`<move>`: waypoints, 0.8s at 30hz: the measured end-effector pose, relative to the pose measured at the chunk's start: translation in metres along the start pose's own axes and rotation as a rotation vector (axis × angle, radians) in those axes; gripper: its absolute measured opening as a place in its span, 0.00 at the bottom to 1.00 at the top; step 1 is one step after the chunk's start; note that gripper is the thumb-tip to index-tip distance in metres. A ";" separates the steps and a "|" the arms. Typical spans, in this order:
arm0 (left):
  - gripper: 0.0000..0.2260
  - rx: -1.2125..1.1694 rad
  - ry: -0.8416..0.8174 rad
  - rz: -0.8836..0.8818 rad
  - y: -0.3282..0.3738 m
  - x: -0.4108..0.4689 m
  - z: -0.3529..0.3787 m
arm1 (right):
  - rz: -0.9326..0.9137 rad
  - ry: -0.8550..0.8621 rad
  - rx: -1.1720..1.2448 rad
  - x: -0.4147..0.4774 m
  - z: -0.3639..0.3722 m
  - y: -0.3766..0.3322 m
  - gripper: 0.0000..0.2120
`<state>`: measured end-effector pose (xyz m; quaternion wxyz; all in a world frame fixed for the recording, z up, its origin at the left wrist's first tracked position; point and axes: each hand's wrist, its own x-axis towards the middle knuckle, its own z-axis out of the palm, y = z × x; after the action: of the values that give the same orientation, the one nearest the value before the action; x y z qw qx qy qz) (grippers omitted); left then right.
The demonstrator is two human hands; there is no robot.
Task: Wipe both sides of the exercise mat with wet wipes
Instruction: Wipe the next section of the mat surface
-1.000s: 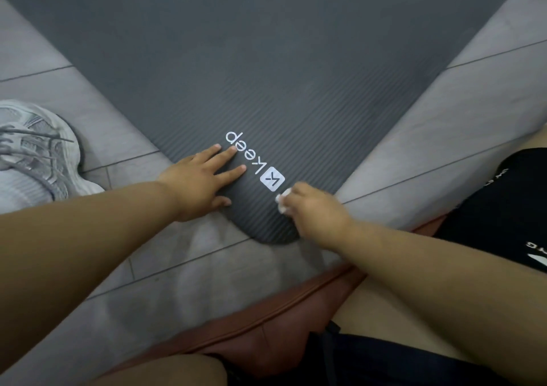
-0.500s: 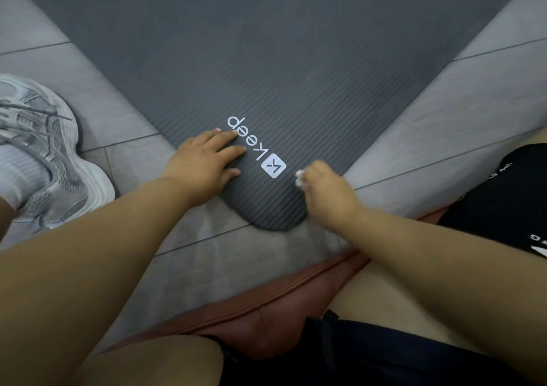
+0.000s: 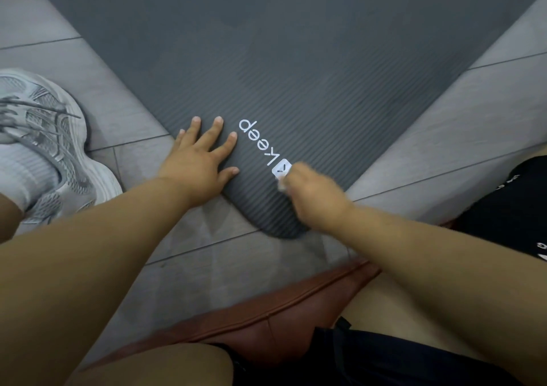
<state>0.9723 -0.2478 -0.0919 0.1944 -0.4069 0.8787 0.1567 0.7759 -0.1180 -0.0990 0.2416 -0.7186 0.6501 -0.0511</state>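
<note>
A dark grey ribbed exercise mat (image 3: 296, 59) lies on the floor, its rounded near corner pointing at me and a white "keep" logo (image 3: 259, 142) printed near that corner. My left hand (image 3: 198, 160) presses flat on the mat's left edge with fingers spread. Just right of the logo, my right hand (image 3: 313, 196) is curled round a small white wet wipe (image 3: 281, 184) and holds it against the mat. Only a bit of the wipe shows under the blurred fingers.
Grey floor tiles (image 3: 207, 267) surround the mat. A white and grey sneaker (image 3: 44, 148) stands at the left beside the mat. A brown cushion (image 3: 266, 326) lies under my legs at the bottom. Black shorts (image 3: 509, 202) cover a leg at the right.
My right hand with the wipe has slid back and forth beside the logo square. My left hand has spread its fingers flatter on the mat. The view has shifted slightly.
</note>
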 end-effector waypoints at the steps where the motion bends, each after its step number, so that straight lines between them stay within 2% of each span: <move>1: 0.30 0.008 0.001 0.002 0.000 -0.002 0.001 | -0.207 -0.070 0.029 -0.007 0.004 -0.014 0.13; 2: 0.29 0.014 0.001 0.004 0.001 -0.003 0.002 | -0.378 -0.142 0.008 -0.010 0.006 -0.018 0.12; 3: 0.29 0.015 0.001 0.008 0.003 -0.006 0.003 | -0.469 -0.172 -0.041 -0.009 0.003 -0.016 0.11; 4: 0.29 0.012 0.000 0.010 0.004 -0.007 0.003 | -0.439 -0.175 -0.069 -0.002 -0.002 -0.006 0.11; 5: 0.28 0.003 0.002 0.010 0.004 -0.008 0.002 | -0.302 -0.128 -0.059 0.008 -0.008 0.005 0.12; 8: 0.24 -0.042 0.064 0.015 -0.002 -0.004 0.001 | 0.391 0.155 0.032 0.039 -0.039 0.048 0.14; 9: 0.22 -0.065 0.109 0.025 -0.005 -0.003 0.001 | 0.535 0.217 0.045 0.043 -0.044 0.055 0.13; 10: 0.20 -0.094 0.160 0.040 -0.007 -0.001 -0.001 | 0.580 0.248 0.025 0.045 -0.044 0.053 0.13; 11: 0.19 -0.119 0.212 0.058 -0.010 0.001 -0.002 | 0.538 0.249 0.002 0.045 -0.039 0.043 0.13; 12: 0.18 -0.127 0.253 0.074 -0.013 0.004 -0.004 | 0.410 0.229 -0.005 0.043 -0.028 0.031 0.14; 16: 0.22 -0.060 0.291 0.058 -0.027 0.018 -0.009 | -0.400 0.000 0.014 0.013 0.015 -0.022 0.15; 17: 0.23 -0.036 0.285 0.038 -0.032 0.021 -0.009 | -0.510 -0.068 -0.007 0.013 0.013 -0.023 0.15; 19: 0.25 0.010 0.221 -0.008 -0.038 0.024 -0.006 | -0.551 -0.071 -0.060 0.028 -0.001 -0.004 0.15; 20: 0.25 0.010 0.196 -0.012 -0.040 0.025 -0.004 | -0.478 0.002 -0.084 0.040 -0.010 0.010 0.15; 21: 0.25 -0.001 0.189 -0.008 -0.040 0.025 -0.004 | -0.327 0.107 -0.105 0.053 -0.021 0.025 0.14; 22: 0.25 -0.014 0.196 -0.001 -0.039 0.023 -0.005 | -0.110 0.204 -0.099 0.065 -0.032 0.039 0.13; 24: 0.25 -0.024 0.207 0.009 -0.039 0.022 -0.004 | 0.357 0.296 0.000 0.083 -0.047 0.052 0.11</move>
<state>0.9882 -0.2880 -0.1031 0.0968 -0.4195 0.8939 0.1254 0.7226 -0.2123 -0.0996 0.1490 -0.5766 0.7954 -0.1124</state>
